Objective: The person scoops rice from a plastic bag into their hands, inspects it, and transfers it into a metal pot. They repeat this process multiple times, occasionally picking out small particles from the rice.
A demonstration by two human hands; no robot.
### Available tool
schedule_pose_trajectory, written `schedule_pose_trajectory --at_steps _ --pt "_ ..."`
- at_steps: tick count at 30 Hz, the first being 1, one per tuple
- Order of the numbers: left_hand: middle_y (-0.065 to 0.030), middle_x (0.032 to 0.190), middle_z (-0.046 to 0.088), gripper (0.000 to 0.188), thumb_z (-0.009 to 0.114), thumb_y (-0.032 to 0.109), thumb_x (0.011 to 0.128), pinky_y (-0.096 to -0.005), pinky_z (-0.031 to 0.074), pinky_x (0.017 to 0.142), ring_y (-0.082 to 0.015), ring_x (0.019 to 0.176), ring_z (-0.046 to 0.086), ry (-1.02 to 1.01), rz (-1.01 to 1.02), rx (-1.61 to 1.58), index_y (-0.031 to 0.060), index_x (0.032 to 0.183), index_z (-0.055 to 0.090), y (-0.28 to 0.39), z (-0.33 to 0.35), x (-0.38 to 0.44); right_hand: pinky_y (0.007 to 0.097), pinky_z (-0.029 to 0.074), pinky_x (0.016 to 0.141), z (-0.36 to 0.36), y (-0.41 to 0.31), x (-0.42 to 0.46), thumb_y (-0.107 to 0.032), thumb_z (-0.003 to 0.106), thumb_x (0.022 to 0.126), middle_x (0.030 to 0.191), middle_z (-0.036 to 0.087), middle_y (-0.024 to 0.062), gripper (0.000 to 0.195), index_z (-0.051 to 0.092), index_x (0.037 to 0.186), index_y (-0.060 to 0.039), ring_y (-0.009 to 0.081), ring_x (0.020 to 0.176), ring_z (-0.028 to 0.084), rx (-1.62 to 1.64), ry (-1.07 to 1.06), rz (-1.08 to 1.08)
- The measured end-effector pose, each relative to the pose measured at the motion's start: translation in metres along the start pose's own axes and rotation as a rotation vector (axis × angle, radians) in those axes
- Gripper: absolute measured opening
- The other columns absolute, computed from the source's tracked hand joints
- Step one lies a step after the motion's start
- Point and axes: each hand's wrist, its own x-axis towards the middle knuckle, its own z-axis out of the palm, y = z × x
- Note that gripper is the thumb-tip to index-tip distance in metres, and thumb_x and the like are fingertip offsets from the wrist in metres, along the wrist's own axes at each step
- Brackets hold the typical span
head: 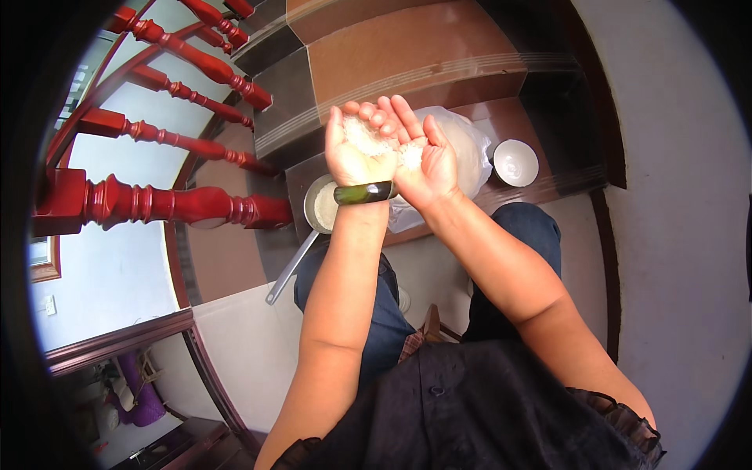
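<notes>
My left hand (361,155), with a dark green bangle (364,192) at its wrist, is cupped palm up around a heap of white rice grains (365,136). Beside it, my right hand (432,161) is also cupped palm up, with a smaller heap of rice (411,154) in the palm. The two hands touch along their edges. Under and behind them, a clear plastic bag (470,147) with pale contents stands on the stair tread, partly hidden. A long-handled metal pan (310,202) holding rice sits left of the bag, partly covered by my left wrist. To the right is a white bowl (516,163).
Tiled stair steps (411,47) rise ahead, with a red turned-wood balustrade (194,202) on the left and a pale wall (675,235) on the right. The pan's handle (292,267) sticks out near my knee. A purple object (144,393) stands at lower left.
</notes>
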Motion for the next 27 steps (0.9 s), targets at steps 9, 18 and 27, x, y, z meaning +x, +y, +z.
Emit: schedule_pose_trajectory --at_steps 9,18,27 --pt "-0.0038 0.070 0.047 0.029 0.040 0.029 0.094 -0.0277 0.043 0.058 -0.0155 0.064 0.045 -0.015 0.071 0.028 0.0076 0.077 0.049 0.000 0.013 -0.005 0.0400 0.026 0.108 0.007 0.005 0.003 -0.033 0.031 0.096 0.130 0.046 0.0177 0.048 0.046 0.124 0.0028 0.0271 0.123 0.041 -0.066 -0.014 0.000" --pt "-0.0049 0.073 0.048 0.030 0.039 0.030 0.095 -0.0286 0.043 0.058 -0.0163 0.066 0.046 0.002 0.113 0.084 0.0075 0.080 0.051 0.002 0.014 -0.005 0.0407 0.027 0.107 0.009 0.009 0.008 -0.032 0.030 0.096 0.128 0.047 0.0175 0.047 0.046 0.124 0.0025 0.0277 0.121 0.042 -0.116 0.030 0.000" --pt "-0.0042 0.073 0.051 0.031 0.044 0.033 0.093 -0.0301 0.041 0.059 -0.0174 0.068 0.047 -0.036 0.101 0.022 0.0076 0.080 0.054 0.008 0.011 -0.002 0.0418 0.025 0.108 0.008 0.009 0.009 -0.035 0.031 0.096 0.134 0.042 0.0165 0.049 0.043 0.127 0.0009 0.0279 0.125 0.038 -0.016 -0.075 0.071"
